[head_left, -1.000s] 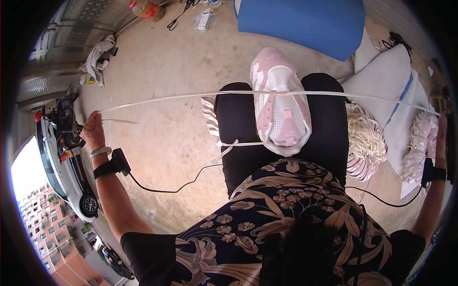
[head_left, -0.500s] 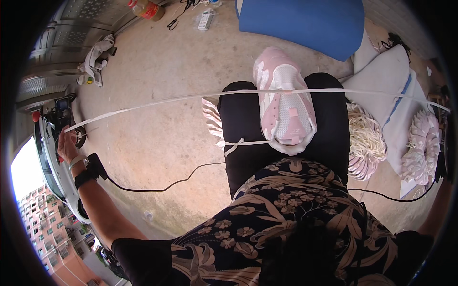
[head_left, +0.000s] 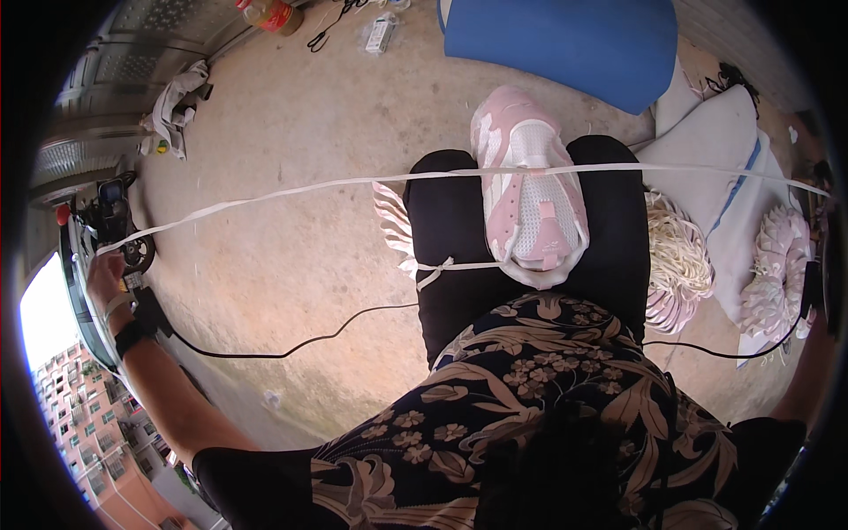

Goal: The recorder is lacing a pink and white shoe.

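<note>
A pink and white sneaker upper (head_left: 546, 216) rests on my lap between my black-trousered thighs. A long pale shoelace (head_left: 340, 184) passes through the upper near its middle and spans nearly the whole view. At the far left, my left hand (head_left: 106, 276) is closed on one end of it. The other end runs to my right hand (head_left: 823, 178), dim at the right rim; its fingers are hardly visible, but the lace stays drawn out to it. A white band with a knot (head_left: 435, 271) reaches from my left thigh to the upper's heel end.
Beside my right leg lies a bundle of cream laces (head_left: 678, 256), with a ring of pink-white shoe pieces (head_left: 776, 274) farther right. More pink-white pieces (head_left: 393, 221) show by my left leg. Ahead is a blue sheet (head_left: 561, 49). Black cables (head_left: 283, 354) run from both wrists.
My left hand has moved outward to the left and slightly down, drawing its lace end along. The right arm has shifted slightly outward. The sneaker upper stays on my lap.
</note>
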`<act>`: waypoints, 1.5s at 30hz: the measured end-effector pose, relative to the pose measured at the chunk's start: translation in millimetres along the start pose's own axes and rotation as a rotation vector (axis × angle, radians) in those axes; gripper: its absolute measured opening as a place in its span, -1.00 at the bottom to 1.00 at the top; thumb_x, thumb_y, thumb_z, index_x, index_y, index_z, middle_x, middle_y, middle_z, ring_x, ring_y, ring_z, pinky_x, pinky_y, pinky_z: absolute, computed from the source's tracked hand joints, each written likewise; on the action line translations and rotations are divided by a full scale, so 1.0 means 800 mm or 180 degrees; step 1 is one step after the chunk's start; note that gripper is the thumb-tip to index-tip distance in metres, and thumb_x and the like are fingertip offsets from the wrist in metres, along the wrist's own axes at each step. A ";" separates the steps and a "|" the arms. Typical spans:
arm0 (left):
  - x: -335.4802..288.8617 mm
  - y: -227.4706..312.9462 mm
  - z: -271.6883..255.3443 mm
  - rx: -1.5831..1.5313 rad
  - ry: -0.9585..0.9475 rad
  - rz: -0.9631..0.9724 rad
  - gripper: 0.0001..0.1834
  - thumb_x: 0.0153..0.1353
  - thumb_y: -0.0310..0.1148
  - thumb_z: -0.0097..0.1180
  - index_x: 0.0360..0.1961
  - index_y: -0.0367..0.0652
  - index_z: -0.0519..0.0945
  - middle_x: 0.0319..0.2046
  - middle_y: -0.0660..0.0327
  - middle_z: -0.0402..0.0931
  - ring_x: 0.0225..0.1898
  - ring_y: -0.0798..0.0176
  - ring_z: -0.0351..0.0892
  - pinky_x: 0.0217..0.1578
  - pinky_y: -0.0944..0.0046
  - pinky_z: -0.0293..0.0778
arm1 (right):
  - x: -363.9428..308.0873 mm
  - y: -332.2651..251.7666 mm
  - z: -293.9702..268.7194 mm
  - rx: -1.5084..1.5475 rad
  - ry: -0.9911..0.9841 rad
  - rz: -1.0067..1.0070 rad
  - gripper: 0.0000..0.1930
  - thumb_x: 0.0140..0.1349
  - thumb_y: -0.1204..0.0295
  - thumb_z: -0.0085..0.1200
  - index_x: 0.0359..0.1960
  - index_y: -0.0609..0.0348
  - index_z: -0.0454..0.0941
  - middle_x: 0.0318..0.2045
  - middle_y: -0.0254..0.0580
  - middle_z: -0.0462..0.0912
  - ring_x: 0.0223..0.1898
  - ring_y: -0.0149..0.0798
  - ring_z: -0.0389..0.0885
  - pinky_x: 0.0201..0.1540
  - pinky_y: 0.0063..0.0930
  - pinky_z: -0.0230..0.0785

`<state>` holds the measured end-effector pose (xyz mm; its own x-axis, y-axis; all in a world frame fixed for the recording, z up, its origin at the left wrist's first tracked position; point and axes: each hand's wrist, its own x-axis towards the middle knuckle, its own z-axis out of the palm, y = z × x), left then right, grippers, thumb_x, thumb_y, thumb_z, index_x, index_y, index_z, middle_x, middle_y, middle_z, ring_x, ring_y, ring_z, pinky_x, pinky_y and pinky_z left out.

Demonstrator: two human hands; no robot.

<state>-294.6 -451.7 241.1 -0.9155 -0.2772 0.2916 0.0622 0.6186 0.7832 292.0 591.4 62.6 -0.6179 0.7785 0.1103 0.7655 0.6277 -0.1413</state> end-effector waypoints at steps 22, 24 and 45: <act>-0.543 0.165 0.500 -0.1452 -0.4782 0.1863 -0.93 0.15 -0.51 0.16 -0.36 -0.29 0.56 -0.45 0.20 0.52 -0.34 0.33 0.54 -0.36 0.40 0.42 | -0.195 -0.465 0.177 0.4576 -0.2896 0.0117 -0.96 0.20 0.49 0.01 -0.38 0.18 0.48 -0.55 -0.38 0.49 -0.59 -0.56 0.40 -0.60 -0.70 0.21; -0.546 0.174 0.507 -0.1082 -0.4661 0.2379 -0.90 0.07 -0.54 0.19 -0.43 -0.33 0.51 -0.38 0.04 0.55 -0.25 0.08 0.59 -0.28 0.28 0.46 | -0.185 -0.468 0.190 0.4851 -0.2681 0.0011 -0.96 0.21 0.50 0.02 -0.36 0.19 0.48 -0.53 -0.38 0.51 -0.53 -0.55 0.44 -0.51 -0.67 0.27; -0.549 0.171 0.515 -0.1003 -0.4374 0.2382 -0.91 0.11 -0.57 0.10 -0.38 -0.41 0.50 -0.27 0.00 0.57 -0.36 0.06 0.55 -0.21 0.29 0.46 | -0.193 -0.478 0.212 0.4832 -0.1692 -0.0808 -0.94 0.12 0.62 0.09 -0.40 0.30 0.47 -0.54 -0.48 0.41 -0.51 -0.59 0.30 -0.44 -0.66 0.26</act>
<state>-48.1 57.5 -6.0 -0.2778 0.9567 0.0874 0.5581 0.0867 0.8252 64.8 230.7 -67.4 -0.9288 0.3706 -0.0069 -0.0315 -0.0975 -0.9947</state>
